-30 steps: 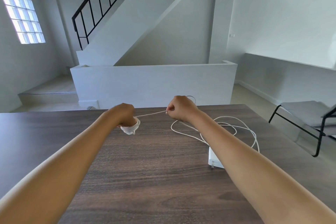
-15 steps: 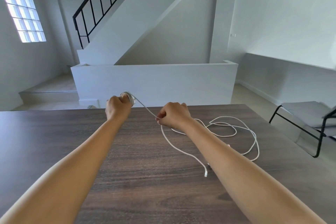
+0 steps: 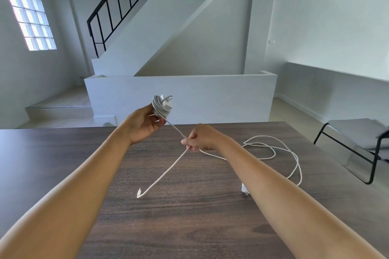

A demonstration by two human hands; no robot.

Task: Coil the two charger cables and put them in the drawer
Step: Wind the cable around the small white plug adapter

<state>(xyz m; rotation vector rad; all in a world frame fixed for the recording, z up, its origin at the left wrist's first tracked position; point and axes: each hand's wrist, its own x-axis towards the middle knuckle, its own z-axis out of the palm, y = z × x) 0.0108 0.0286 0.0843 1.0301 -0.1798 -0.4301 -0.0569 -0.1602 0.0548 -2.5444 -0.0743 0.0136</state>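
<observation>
Two bare arms reach out over a dark wood-grain counter [image 3: 189,227].

Left hand [image 3: 143,126] raised above the far edge, palm turned toward the viewer. Its grip grasps a white charger [image 3: 163,106] with cable wound tightly round it; fingertips pinch the bundle from below. A short loop of cord sticks out at the top of the bundle. How many turns are wound on is hard to make out.

From the bundle a straight run of the first cable [image 3: 164,171] slants down to the right hand [image 3: 202,137], then on down and left, ending in a small plug that hangs free just over the wood. Plug end is blurred.

Right hand held low, back of the hand up, fingers curled. Its grip is clenched on the cable, pinching it at the thumb side; the fingertips themselves are hidden under the hand.

Second cable [image 3: 273,151] lies loose on the counter to the right, in open, overlapping loops. One end disappears behind the right hand and wrist. Its white adapter [image 3: 244,189] rests on the wood, mostly covered by the right forearm; only a corner and a prong show.

No drawer in view from here.

Beyond: black-framed chair [image 3: 357,141] at the right edge, cut off by the frame; white half-wall [image 3: 189,94], staircase with black railing [image 3: 117,4], glass-block window [image 3: 31,21].
</observation>
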